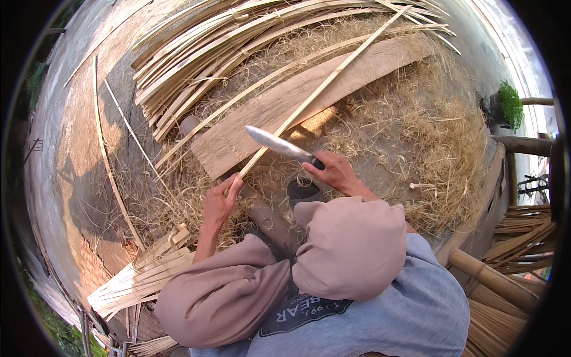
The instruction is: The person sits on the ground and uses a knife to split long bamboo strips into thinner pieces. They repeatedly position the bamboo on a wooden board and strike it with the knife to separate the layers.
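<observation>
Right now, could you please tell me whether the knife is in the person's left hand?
No, the right hand grips the knife by its dark handle, while the left hand holds a pale strip.

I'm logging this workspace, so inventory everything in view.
knife: one, silver, right hand
held strip: one, pale, left hand
board: one, brown, ahead
strip pile: many, pale, top
loose strips: several, pale, left
shavings: countless, tan, centre-right
fanned strips: many, cream, lower left
stacked strips: many, tan, lower right
bamboo pole: one, tan, lower right
plant: one, green, right
shirt: one, grey, bottom
trousers: one, brown, bottom
left hand: one, bare, centre
right hand: one, bare, centre
</observation>
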Action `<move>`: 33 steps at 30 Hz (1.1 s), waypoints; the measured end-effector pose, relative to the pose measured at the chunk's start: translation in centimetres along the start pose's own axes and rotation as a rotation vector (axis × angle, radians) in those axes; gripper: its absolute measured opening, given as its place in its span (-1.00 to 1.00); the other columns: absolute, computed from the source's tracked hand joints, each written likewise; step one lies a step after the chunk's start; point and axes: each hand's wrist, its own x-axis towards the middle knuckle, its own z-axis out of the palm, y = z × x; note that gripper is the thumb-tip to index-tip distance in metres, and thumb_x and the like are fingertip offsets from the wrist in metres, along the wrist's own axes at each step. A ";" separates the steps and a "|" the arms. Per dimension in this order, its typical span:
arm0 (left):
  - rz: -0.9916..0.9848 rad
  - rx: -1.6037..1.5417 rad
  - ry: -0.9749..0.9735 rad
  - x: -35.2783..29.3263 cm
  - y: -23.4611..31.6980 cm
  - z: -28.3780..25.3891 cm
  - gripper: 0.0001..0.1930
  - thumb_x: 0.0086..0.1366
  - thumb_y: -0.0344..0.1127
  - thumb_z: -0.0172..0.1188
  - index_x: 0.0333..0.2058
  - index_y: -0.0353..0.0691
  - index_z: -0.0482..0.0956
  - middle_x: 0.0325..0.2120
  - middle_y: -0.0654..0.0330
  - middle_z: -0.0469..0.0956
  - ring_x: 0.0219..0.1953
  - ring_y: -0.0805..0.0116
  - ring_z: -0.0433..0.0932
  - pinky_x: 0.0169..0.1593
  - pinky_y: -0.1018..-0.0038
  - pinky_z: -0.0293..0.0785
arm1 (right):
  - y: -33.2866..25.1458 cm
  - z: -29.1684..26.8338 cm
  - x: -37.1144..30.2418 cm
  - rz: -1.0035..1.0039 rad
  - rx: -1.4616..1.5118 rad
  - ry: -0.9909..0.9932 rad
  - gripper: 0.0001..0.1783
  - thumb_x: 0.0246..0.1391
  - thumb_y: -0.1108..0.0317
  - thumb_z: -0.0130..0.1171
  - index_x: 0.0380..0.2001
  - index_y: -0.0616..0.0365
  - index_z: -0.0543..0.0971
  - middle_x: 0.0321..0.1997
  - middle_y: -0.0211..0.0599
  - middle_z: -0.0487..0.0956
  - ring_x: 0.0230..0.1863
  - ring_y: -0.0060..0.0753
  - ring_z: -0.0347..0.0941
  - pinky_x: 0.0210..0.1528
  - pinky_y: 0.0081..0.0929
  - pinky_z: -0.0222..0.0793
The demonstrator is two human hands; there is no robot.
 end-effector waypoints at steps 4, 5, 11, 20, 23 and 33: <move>0.051 -0.017 0.026 0.5 0.9 -0.7 -0.52 0.38 0.21 0.24 0.12 0.13 0.71 -0.63 -0.01 0.62 -0.57 0.18 0.61 -0.38 0.28 0.47 | 7.8 -7.4 4.8 0.330 -0.020 0.178 -0.32 0.29 -0.25 0.18 -0.53 0.24 0.56 -0.66 -0.12 0.49 -0.61 -0.17 0.44 -0.48 -0.15 0.34; 0.026 0.004 0.001 0.2 1.3 -0.7 -0.53 0.38 0.20 0.24 0.12 0.12 0.71 -0.63 0.00 0.62 -0.57 0.19 0.61 -0.38 0.29 0.47 | 8.9 -7.8 5.3 0.374 -0.033 0.221 -0.32 0.29 -0.24 0.18 -0.54 0.25 0.55 -0.67 -0.11 0.48 -0.61 -0.18 0.43 -0.49 -0.16 0.33; 0.009 -0.083 0.031 -1.8 -3.4 -0.8 -0.54 0.38 0.17 0.26 0.11 0.09 0.72 -0.49 0.06 0.72 -0.52 0.22 0.67 -0.32 0.34 0.53 | 3.5 -4.1 4.8 -0.027 -0.029 -0.031 -0.28 0.31 -0.25 0.15 -0.57 0.27 0.54 -0.70 -0.15 0.45 -0.63 -0.25 0.40 -0.49 -0.16 0.30; -0.201 0.052 -0.189 -2.6 -4.9 -3.6 -0.58 0.39 0.03 0.32 -0.03 -0.21 0.75 -0.38 0.20 0.76 -0.30 0.46 0.67 -0.19 0.48 0.53 | 12.6 -9.5 9.7 0.389 -0.089 0.198 -0.21 0.32 -0.31 0.09 -0.59 0.29 0.51 -0.71 -0.16 0.41 -0.64 -0.30 0.33 -0.50 -0.20 0.27; -0.286 -0.200 -0.333 -0.2 -2.8 -2.9 -0.52 0.36 0.16 0.29 -0.37 -0.22 0.70 -0.66 0.26 0.56 -0.54 0.43 0.53 -0.39 0.36 0.42 | 1.5 -2.9 5.9 0.188 0.142 -0.028 -0.34 0.32 -0.18 0.20 -0.53 0.27 0.53 -0.70 -0.13 0.41 -0.65 -0.21 0.32 -0.53 -0.16 0.25; -0.020 0.138 0.026 -2.3 -1.2 -0.8 -0.40 0.39 0.21 0.24 -0.54 -0.27 0.50 -0.72 -0.02 0.43 -0.61 -0.02 0.43 -0.44 0.09 0.29 | 4.2 -5.5 6.3 0.337 0.029 0.169 -0.37 0.32 -0.21 0.15 -0.49 0.22 0.56 -0.64 0.00 0.53 -0.56 0.02 0.55 -0.47 -0.08 0.40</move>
